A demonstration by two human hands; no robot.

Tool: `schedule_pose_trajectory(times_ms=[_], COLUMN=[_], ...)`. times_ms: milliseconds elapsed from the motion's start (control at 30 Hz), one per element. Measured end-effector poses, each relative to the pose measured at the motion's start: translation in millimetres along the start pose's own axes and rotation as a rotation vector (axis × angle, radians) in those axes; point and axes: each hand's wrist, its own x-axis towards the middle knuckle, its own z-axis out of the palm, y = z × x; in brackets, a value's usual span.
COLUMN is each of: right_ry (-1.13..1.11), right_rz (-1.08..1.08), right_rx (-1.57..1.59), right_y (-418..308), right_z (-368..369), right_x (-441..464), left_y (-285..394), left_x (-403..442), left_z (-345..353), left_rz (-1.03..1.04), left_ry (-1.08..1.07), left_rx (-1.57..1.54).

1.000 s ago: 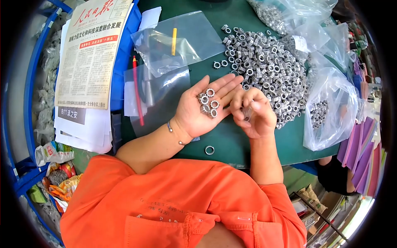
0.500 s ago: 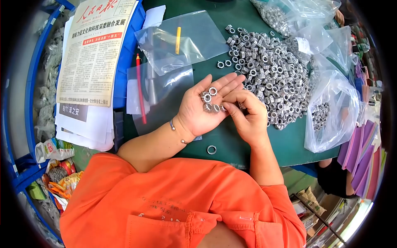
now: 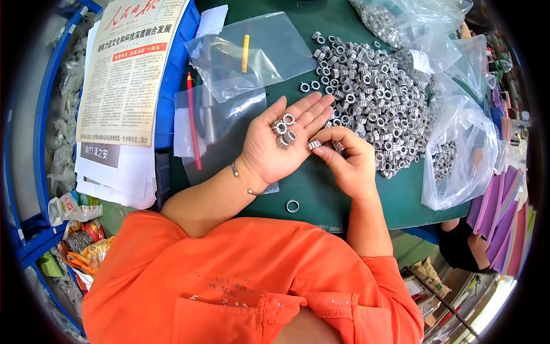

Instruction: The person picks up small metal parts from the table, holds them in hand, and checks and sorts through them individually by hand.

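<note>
I observe the left hand [image 3: 268, 144] palm up, nearly flat, fingers extended, metal rings [image 3: 282, 141] resting on its palm. The right hand [image 3: 354, 167] is curled beside it, thumb and forefinger pinching one ring [image 3: 314, 145]; the ring pile [image 3: 380, 103] lies beyond.

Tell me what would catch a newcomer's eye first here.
Probably the big heap of small metal rings on the green table. Next, the left hand lies palm up with rings on it, while the right hand pinches another ring. A bright orange shirt fills the bottom.
</note>
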Motion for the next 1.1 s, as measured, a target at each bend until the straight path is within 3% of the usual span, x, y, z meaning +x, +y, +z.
schedule_pose_trajectory(times_ms=[67, 400, 533, 600, 667, 733, 767, 800, 867, 933, 1100], right_ry=[0.063, 0.022, 0.007, 0.018, -0.120, 0.076, 0.081, 0.016, 0.049, 0.010, -0.029], right_rz=[0.177, 0.357, 0.365, 0.273, 0.149, 0.128, -0.059, -0.061, -0.100, -0.046, -0.055], right_rx=[0.415, 0.892, 1.025, 1.267, 1.139, 0.438, 0.236, 0.061, -0.044, -0.069, 0.150], right_y=[0, 3, 0, -8, 4, -2, -9, -15, -14, -15, -2], right_z=[2, -4, -4, -4, -6, 5, 13, 15, 26, 22, 13], right_x=[-1, -1, 1, 6, 10, 3, 8, 9, 9, 8, 7], left_y=[0, -2, -2, -3, -3, -4, -4, -4, -4, -4, -4], left_x=[0, -1, -1, -1, -1, -1, -1, -1, -1, 0, 0], left_z=[0, 0, 0, 2, 2, 2, 1, 1, -2, -3, 0], left_rz=[-0.005, -0.014, -0.021, -0.014, -0.006, -0.015, -0.019, -0.019, 0.029, 0.029, 0.026], left_ry=[0.000, -0.001, -0.014, -0.008, -0.019, -0.029, -0.043, -0.041, -0.040, -0.039, -0.036], left_rx=[-0.003, -0.010, -0.022, -0.059, -0.037, -0.019, 0.045, 0.044, 0.231, 0.206, 0.144])
